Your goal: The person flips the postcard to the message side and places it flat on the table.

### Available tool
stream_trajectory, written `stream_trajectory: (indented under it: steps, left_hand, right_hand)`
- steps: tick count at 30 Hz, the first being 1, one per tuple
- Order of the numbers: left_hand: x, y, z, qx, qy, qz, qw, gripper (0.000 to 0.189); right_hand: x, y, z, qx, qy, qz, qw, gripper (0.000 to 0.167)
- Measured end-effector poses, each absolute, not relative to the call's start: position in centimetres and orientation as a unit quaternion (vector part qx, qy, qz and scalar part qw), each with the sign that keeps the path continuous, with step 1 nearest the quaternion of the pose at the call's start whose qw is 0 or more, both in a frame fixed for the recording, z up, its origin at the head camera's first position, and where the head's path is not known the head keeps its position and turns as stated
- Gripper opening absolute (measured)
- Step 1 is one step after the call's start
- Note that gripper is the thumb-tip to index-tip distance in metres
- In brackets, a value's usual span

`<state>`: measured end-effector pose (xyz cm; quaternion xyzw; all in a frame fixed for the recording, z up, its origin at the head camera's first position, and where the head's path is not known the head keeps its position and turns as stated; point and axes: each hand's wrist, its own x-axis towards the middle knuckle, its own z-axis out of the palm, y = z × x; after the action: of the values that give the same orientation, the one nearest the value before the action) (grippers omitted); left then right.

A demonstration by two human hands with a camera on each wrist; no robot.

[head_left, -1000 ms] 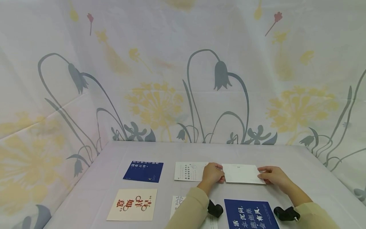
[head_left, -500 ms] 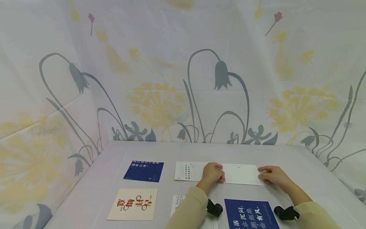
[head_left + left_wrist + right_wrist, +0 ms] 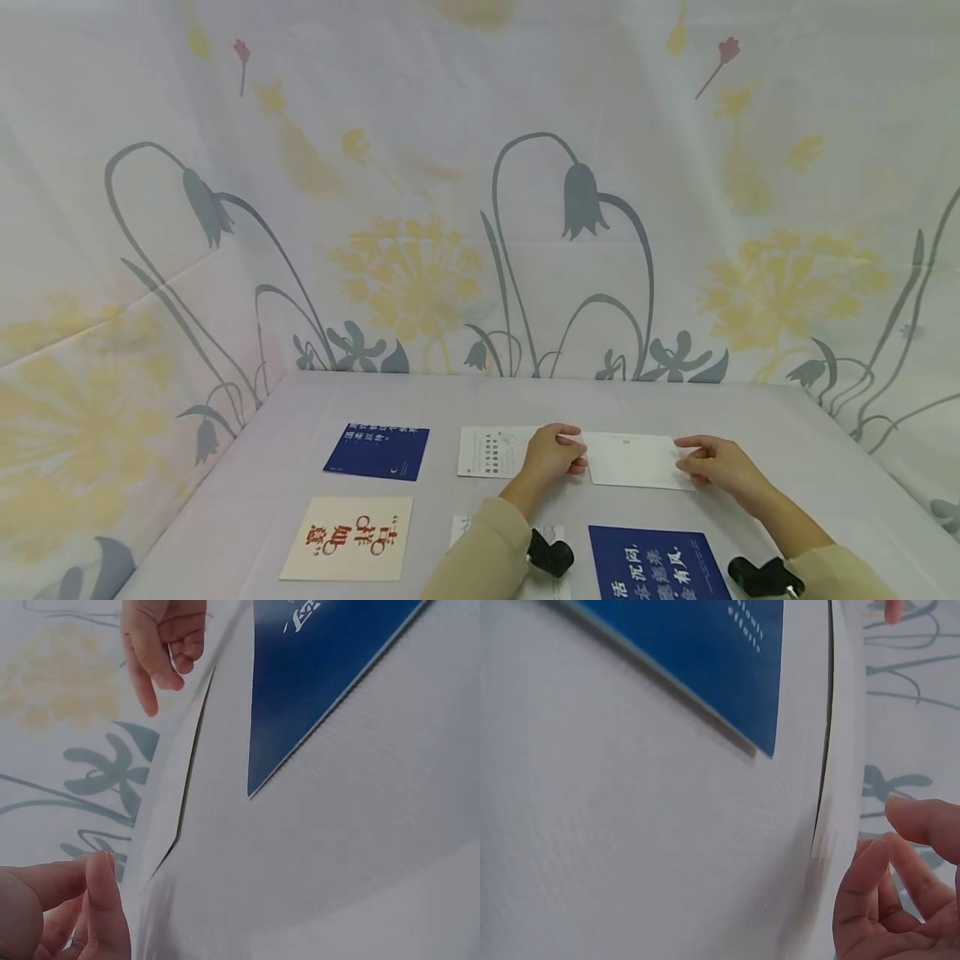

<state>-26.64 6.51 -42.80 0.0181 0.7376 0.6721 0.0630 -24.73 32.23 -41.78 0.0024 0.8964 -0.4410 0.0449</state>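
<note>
A blank white card [image 3: 633, 461] lies flat on the table between both hands in the head view. My left hand [image 3: 551, 457] is at its left edge, thumb and forefinger tips close together with nothing seen between them. It partly covers a white card with printed characters [image 3: 491, 454]. At the blank card's right edge is my right hand [image 3: 720, 468], its fingers loosely curled. In the right wrist view the thumb [image 3: 922, 825] stands apart from the fingers, beside the card's end. A blue card with white characters [image 3: 656, 562] lies nearer the body.
At the left, a blue card with a small moon [image 3: 378, 452] lies beyond a cream card with red characters [image 3: 348, 537]. Another printed card [image 3: 551, 587] is partly hidden under the left sleeve [image 3: 480, 554]. A flowered cloth [image 3: 450, 250] hangs behind the table.
The left hand has shifted slightly left and its forearm has swung left. The right forearm has moved slightly to the right. The cards have stayed in place.
</note>
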Motion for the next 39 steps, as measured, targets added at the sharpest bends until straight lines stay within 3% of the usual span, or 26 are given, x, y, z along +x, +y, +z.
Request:
stream_trajectory:
  steps: [13, 25, 34, 39]
  left_hand:
    - [-25.5, 5.8, -42.4, 0.040, 0.750, 0.657, 0.061, 0.023]
    - [-23.7, 5.0, -42.0, 0.071, 0.761, 0.640, 0.076, 0.021]
    - [-21.8, 4.1, -41.5, 0.130, 0.756, 0.635, 0.086, 0.026]
    - [-20.8, 3.8, -41.5, 0.159, 0.760, 0.623, 0.093, 0.026]
  right_hand:
    - [-22.5, 30.9, -40.4, -0.030, 0.893, -0.449, 0.030, 0.048]
    - [-20.9, 30.5, -40.1, -0.021, 0.897, -0.438, 0.050, 0.048]
    - [-19.3, 30.2, -40.2, -0.051, 0.883, -0.462, 0.066, 0.046]
    - [-18.6, 30.4, -40.5, -0.067, 0.886, -0.456, 0.046, 0.041]
